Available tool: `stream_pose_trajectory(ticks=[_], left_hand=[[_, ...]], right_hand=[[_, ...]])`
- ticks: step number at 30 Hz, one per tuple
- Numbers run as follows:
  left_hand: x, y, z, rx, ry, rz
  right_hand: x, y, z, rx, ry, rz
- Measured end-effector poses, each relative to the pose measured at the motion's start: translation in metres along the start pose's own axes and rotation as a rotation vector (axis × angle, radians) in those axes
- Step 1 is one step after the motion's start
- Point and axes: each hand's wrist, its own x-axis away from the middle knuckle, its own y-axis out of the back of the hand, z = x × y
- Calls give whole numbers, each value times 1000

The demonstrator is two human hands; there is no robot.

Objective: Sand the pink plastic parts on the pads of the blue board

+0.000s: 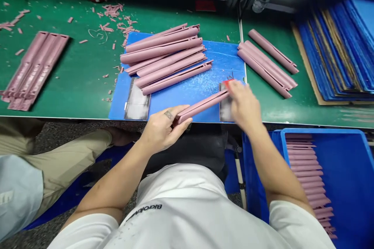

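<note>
My left hand (165,130) grips the near end of a long pink moulded plastic bar (201,106) just over the front edge of a blue work mat (224,62). My right hand (244,105) is at the bar's far end, pinching a small red object (227,84) that is mostly hidden by my fingers. Under that hand lies a grey abrasive-looking sheet (225,105), and a similar sheet (137,99) lies to the left. Several matching pink bars (166,58) are piled on the mat beyond my hands.
Pink bars lie on the green bench (82,85) at left and right, with pink trimmings scattered at back left. A blue crate (344,163) of pink bars stands at lower right, and blue stacked boards (330,50) sit at upper right. A co-worker's leg (64,163) shows at left.
</note>
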Motion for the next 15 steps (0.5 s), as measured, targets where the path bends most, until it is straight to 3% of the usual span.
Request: stream_pose_trajectory(ticks=[2,6,9,11,13,15], left_hand=[[-2,4,4,-7,39,33],[-12,9,19,-61,138,22],[-20,8,30,-77,303,30],[-23,5,31,-34,365,99],[-23,2,25,16,343,133],[-22,0,15,54,290,104]], right_hand=[[-1,-1,-10,-33,88,24],[-11,2,-44,10,-75,-11],[-24,1,-57,25,-46,2],[-28,-3,-42,24,-29,-7],[-23,-7,-10,12,-44,-42],[-13,-9,29,-37,46,-69]])
